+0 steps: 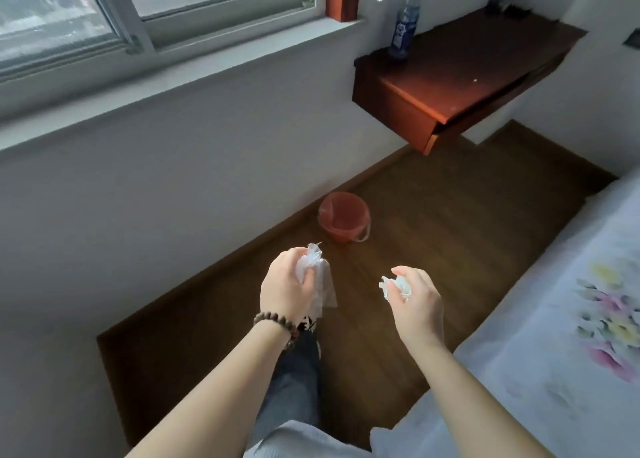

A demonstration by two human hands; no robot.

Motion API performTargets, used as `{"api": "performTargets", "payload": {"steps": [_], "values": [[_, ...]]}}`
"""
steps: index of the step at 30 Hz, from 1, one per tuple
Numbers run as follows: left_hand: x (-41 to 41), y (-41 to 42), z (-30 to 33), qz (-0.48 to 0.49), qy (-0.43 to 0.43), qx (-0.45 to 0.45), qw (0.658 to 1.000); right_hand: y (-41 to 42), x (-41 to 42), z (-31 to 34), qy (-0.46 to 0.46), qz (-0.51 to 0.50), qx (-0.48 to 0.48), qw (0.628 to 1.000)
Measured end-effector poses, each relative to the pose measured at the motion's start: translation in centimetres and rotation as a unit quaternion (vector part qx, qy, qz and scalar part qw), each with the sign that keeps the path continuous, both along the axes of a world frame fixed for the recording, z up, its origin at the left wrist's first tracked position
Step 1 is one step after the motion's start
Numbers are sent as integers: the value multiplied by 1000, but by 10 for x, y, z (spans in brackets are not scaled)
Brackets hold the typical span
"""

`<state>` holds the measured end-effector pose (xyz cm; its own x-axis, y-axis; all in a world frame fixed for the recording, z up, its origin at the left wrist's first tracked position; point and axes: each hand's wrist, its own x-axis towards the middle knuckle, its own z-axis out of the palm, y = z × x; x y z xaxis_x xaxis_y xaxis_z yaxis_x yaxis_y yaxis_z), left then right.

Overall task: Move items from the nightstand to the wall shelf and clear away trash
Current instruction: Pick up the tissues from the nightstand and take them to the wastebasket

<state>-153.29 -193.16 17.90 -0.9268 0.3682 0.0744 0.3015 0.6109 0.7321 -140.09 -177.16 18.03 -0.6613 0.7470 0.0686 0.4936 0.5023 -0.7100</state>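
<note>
Head view: left hand (pixel 289 281) grips crumpled clear plastic wrapper (pixel 317 277), right hand (pixel 414 295) pinches crumpled white tissue wad (pixel 396 286), both over wood floor w/ small red lined trash bucket (pixel 344 220) just ahead, nearer left hand, so prob. drop next.

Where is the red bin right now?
In the head view, the red bin stands on the wooden floor by the wall under the window, ahead of both hands and below-left of the wall shelf.

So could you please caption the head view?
Left hand and right hand hold crumpled wrappers above a red bin.
</note>
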Motion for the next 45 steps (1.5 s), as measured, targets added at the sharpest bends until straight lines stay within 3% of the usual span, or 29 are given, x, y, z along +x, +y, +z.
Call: {"api": "performTargets", "payload": {"steps": [11,18,26,31,34,38,45], "values": [[-239,141,-51,-40,-64,-30,997,136,-212,-37,-64,-31,-26,997],[-322,222,-110,-66,-81,-74,992,196,-296,-79,-89,-37,-70,993],[-374,326,-254,-37,-181,-70,980,263,-329,-191,-96,-30,-82,992],[-409,386,-374,59,-304,-141,940,301,-338,-282,-88,-13,-104,991],[-415,398,-424,106,-357,-64,926,319,-340,-324,-100,3,-112,989],[-413,391,-458,65,-396,-69,913,335,-349,-352,-99,20,-109,989],[-408,343,-433,17,-181,-162,970,337,-411,-370,-67,52,-106,991]]}}
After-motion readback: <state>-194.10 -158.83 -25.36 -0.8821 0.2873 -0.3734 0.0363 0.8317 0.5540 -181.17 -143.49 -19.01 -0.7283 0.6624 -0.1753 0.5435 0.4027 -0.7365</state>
